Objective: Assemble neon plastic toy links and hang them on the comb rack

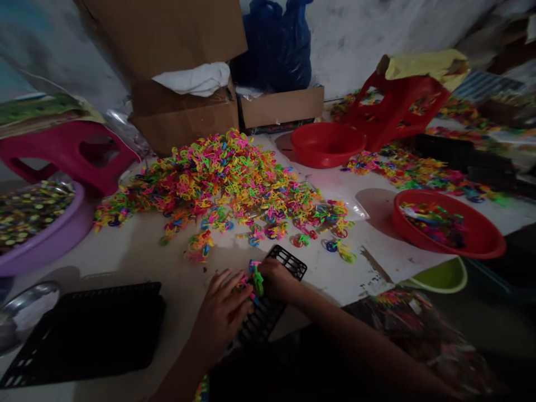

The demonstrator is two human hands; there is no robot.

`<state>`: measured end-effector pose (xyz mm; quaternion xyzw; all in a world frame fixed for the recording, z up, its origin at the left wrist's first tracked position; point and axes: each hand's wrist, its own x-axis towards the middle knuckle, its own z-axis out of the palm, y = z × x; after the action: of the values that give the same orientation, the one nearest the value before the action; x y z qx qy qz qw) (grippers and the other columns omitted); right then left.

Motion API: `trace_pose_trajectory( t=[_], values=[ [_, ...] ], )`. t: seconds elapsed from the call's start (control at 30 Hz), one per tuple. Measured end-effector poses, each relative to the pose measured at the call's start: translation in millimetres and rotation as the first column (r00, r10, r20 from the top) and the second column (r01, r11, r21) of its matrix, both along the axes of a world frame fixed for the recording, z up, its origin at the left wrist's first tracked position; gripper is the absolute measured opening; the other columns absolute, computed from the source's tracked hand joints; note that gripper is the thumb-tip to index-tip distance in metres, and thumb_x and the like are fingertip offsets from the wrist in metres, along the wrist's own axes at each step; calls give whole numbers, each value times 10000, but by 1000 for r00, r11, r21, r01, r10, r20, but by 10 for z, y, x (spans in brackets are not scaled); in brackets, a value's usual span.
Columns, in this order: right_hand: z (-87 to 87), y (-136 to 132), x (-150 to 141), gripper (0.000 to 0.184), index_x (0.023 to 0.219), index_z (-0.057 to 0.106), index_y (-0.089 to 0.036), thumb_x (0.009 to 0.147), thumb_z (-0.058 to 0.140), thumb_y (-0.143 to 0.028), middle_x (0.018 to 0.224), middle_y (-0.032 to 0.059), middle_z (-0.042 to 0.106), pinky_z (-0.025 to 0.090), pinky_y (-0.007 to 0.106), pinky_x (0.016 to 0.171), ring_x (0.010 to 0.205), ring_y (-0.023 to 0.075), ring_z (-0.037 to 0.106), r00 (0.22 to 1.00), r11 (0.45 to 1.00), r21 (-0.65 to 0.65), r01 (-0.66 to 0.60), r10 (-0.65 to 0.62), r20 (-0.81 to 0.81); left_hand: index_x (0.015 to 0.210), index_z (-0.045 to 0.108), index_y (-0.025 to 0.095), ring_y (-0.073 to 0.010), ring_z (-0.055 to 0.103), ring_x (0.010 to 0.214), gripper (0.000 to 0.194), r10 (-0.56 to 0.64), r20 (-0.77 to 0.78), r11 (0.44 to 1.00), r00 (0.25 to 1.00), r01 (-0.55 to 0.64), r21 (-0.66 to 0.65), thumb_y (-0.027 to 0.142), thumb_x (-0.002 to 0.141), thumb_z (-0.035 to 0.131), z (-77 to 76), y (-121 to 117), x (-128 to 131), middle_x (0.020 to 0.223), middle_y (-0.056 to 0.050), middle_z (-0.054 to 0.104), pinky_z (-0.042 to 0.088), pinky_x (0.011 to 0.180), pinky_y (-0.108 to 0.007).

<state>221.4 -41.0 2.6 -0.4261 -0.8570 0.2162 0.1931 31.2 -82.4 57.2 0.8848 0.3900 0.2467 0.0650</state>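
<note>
My left hand (221, 307) is curled around a few small coloured plastic pieces, which look like toy bicycles and are partly hidden by its fingers. Close beside it, my right hand (280, 281) pinches a green toy bicycle (258, 282), with pink and blue parts next to it. Both hands are over a black slatted plastic tray (295, 262) lying on the table. Just beyond them spreads a large heap of multicoloured toy bicycles (234, 178), with a few loose ones at its near edge.
Stacked black trays (96, 329) lie at left, near a metal bowl (42, 290) and a purple basin (71, 237) of small parts. Red basins (329, 146) and stools flank the heap. Cardboard boxes (188, 120) and a blue bag (276, 50) stand behind.
</note>
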Motion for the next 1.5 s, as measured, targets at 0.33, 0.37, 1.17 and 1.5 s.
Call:
trace_pose_trajectory(
  t=[0.33, 0.37, 1.17, 1.5],
  values=[
    [184, 359, 138, 130, 846, 678, -196, 781, 570, -166, 879, 29, 639, 391, 234, 782, 860, 141, 539, 989, 991, -62, -118, 123, 87, 1141, 562, 224, -208, 532, 1088, 336, 148, 167, 976, 975, -117, -182, 290, 816, 508, 105, -1, 47, 1148, -64, 611, 444, 926, -376],
    [221, 463, 141, 150, 897, 671, -194, 792, 564, -183, 926, 40, 636, 391, 246, 799, 891, 149, 535, 994, 998, -50, -39, 44, 98, 1103, 589, 229, -204, 541, 1078, 306, 201, 193, 960, 960, -154, -234, 300, 820, 497, 129, 16, 34, 1138, -58, 617, 446, 921, -365],
    [755, 192, -90, 316, 823, 640, -189, 750, 577, -490, 717, 7, 604, 481, 279, 659, 659, 140, 568, 571, 941, -331, -73, -233, -787, 859, 586, 147, -106, 571, 570, 344, 596, 563, 449, 573, 345, -825, 439, 685, 638, 383, 564, 215, 752, -33, 660, 466, 565, -243],
    [202, 185, 168, 306, 604, 586, -165, 622, 696, -449, 536, -41, 497, 362, 193, 485, 500, 85, 436, 640, 846, -439, 304, -523, -564, 1170, 537, 239, -207, 503, 1093, 330, -45, -38, 997, 998, 43, -57, 275, 848, 477, 242, 49, 84, 1200, -40, 586, 353, 974, -403]
  ],
)
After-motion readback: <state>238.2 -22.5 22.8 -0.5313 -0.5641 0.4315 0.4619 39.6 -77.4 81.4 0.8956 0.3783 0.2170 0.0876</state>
